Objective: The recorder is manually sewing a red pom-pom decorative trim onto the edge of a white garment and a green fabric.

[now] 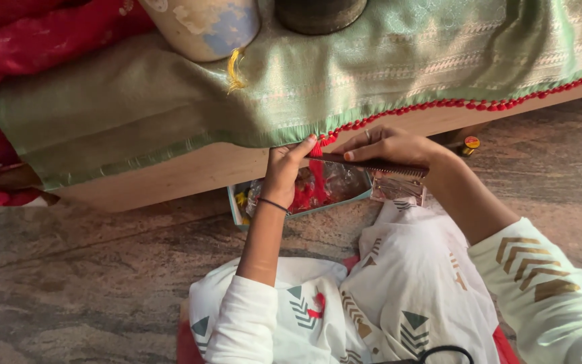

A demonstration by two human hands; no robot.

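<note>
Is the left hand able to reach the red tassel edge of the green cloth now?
Probably yes. The left hand is already at the red tassel edge of the green cloth, its fingers touching a red tassel where the cloth hangs over the board; nothing lies between. The right hand holds a dark comb beside it.

Pale green cloth (345, 74) edged with red tassels (439, 104)

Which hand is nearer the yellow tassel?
Left. The left hand pinches the cloth edge below and right of the yellow tassel; the right hand is farther right, on the comb.
</note>
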